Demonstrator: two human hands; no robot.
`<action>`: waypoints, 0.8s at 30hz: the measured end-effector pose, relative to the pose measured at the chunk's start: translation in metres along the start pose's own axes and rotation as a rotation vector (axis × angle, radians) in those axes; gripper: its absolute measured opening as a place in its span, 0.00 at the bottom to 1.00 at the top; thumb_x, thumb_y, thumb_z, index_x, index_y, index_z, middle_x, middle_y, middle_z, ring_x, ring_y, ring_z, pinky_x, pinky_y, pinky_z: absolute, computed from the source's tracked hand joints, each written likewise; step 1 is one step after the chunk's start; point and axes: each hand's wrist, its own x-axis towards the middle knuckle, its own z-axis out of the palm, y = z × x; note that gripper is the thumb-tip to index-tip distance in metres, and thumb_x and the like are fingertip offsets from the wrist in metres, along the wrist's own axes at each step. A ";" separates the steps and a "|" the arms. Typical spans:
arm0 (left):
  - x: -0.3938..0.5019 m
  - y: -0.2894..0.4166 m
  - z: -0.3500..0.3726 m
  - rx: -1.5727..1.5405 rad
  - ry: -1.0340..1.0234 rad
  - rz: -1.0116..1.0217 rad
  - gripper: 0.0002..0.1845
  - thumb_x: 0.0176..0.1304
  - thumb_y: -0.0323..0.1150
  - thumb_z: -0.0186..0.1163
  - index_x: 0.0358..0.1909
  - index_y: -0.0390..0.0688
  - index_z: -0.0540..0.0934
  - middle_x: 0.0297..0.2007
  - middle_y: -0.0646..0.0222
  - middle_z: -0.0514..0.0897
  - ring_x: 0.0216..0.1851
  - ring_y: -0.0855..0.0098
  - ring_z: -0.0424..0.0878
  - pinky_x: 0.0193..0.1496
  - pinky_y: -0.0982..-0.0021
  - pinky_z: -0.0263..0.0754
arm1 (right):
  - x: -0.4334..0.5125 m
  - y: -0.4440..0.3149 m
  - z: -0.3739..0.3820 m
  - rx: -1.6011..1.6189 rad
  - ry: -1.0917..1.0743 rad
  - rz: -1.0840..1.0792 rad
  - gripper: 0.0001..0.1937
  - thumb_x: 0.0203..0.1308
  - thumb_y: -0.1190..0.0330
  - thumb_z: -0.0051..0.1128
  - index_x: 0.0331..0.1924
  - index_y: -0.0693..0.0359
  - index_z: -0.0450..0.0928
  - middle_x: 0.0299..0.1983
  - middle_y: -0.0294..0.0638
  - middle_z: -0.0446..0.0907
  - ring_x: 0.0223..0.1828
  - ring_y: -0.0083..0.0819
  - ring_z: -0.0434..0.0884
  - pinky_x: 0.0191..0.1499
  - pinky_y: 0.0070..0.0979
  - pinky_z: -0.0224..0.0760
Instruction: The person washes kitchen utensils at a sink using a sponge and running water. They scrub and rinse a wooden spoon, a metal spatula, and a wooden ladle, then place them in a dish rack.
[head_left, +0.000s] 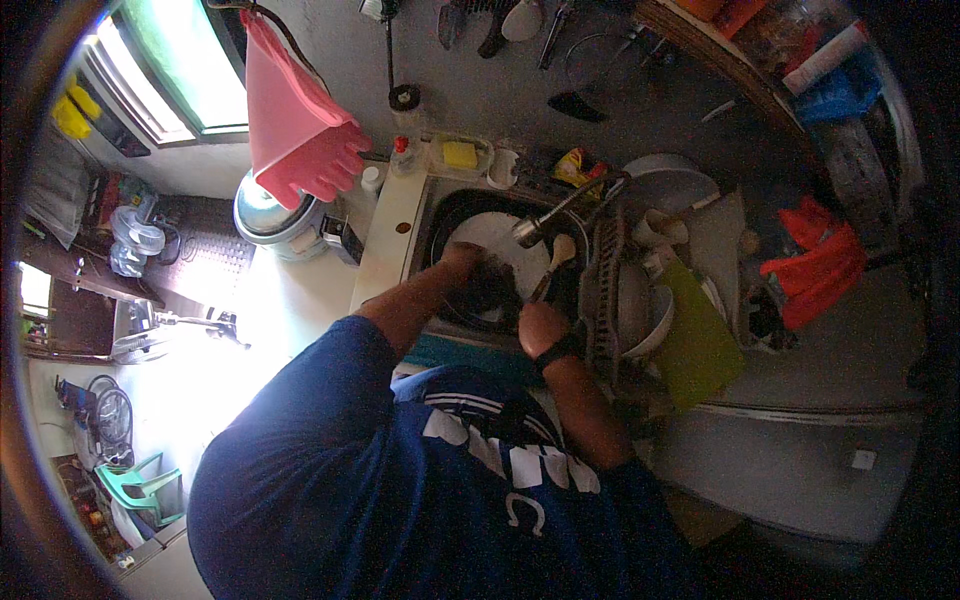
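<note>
My left hand (466, 259) reaches into the kitchen sink (429, 206), over a large white round dish (480, 225). A dark patch lies beside its fingers, and shadow hides whether they grip anything. At the sink's front right, my right hand (541, 328) is closed on the handle of a spoon-like utensil (562, 247). The pale head of this utensil points away from me, and its lower part is dark. A flexible metal faucet (529, 231) hangs over the dish. In the bottom of the sink, other dark things are too dim to name.
A dish rack (606, 289) with bowls and a green cutting board (694, 330) stands right of the sink. Behind it sit a yellow sponge (460, 155) in a clear tray and a red-capped bottle (403, 157). Pink rubber gloves (300, 120) hang at the upper left.
</note>
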 end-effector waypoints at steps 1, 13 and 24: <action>0.005 -0.002 -0.003 0.083 -0.080 0.084 0.25 0.63 0.43 0.62 0.58 0.39 0.79 0.47 0.55 0.85 0.49 0.53 0.84 0.55 0.56 0.77 | -0.002 -0.002 -0.005 0.015 0.016 0.043 0.12 0.67 0.68 0.49 0.39 0.68 0.81 0.36 0.58 0.84 0.39 0.52 0.85 0.44 0.45 0.81; 0.088 -0.077 0.015 0.998 -0.078 0.685 0.18 0.67 0.33 0.54 0.58 0.43 0.78 0.45 0.55 0.84 0.45 0.52 0.84 0.53 0.53 0.79 | -0.007 0.043 0.013 0.656 0.161 0.064 0.13 0.67 0.65 0.50 0.40 0.67 0.81 0.41 0.56 0.83 0.44 0.52 0.84 0.47 0.49 0.79; -0.025 0.030 -0.003 -0.433 -0.772 0.025 0.22 0.71 0.43 0.50 0.53 0.34 0.80 0.52 0.55 0.84 0.49 0.53 0.84 0.55 0.55 0.77 | 0.000 0.049 0.013 0.209 -0.064 0.055 0.15 0.65 0.60 0.54 0.42 0.66 0.81 0.41 0.57 0.83 0.45 0.55 0.82 0.49 0.48 0.76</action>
